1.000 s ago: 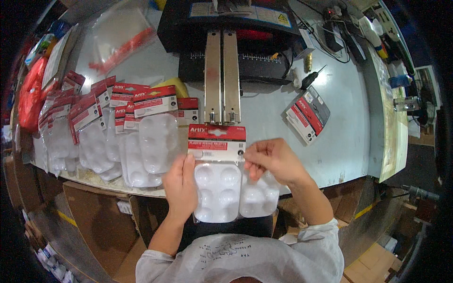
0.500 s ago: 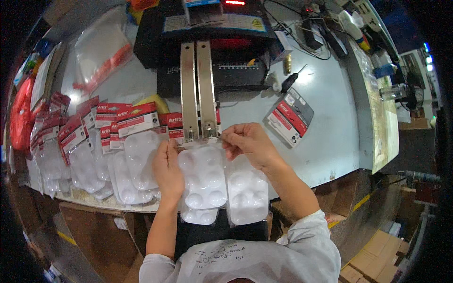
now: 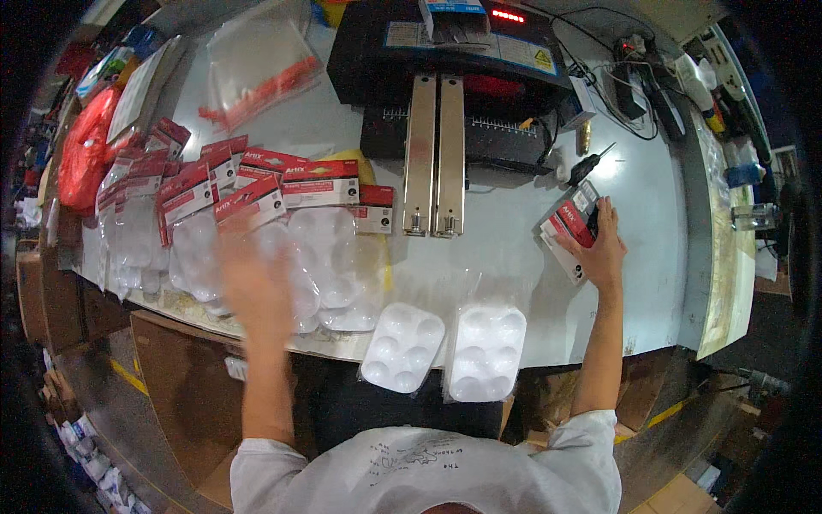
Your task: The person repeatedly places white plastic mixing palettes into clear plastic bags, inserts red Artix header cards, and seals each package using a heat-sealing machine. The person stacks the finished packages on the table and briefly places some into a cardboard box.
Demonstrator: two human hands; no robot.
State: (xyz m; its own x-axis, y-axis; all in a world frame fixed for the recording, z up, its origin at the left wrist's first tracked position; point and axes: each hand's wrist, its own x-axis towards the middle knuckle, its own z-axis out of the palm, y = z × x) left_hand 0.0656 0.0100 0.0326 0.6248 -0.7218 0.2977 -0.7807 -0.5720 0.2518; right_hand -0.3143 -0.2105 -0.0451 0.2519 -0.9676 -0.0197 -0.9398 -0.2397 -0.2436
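Note:
My left hand (image 3: 257,274), smeared by motion, is over a pile of bagged white palettes (image 3: 330,248) with red-and-white header cards (image 3: 321,184). Whether its fingers hold a packet cannot be made out. At the right, my right hand (image 3: 604,250) touches a stack of red, white and black header cards (image 3: 567,230), thumb and fingers spread apart across it. Between my arms, at the table's front edge, lie two white palettes in clear bags, a left one (image 3: 402,347) and a right one (image 3: 485,353), both with round wells.
A black sealing machine (image 3: 454,51) stands at the back, its two metal bars (image 3: 435,154) reaching forward. Clear bags with red edges (image 3: 261,73) lie back left. A dark screwdriver (image 3: 591,163) rests behind the cards; cables (image 3: 638,111) run at the back right.
My left hand has swung left from the sealer bars to the pile; the palette packet at the bars is gone from there. My right hand has moved right onto the header cards. The view has shifted.

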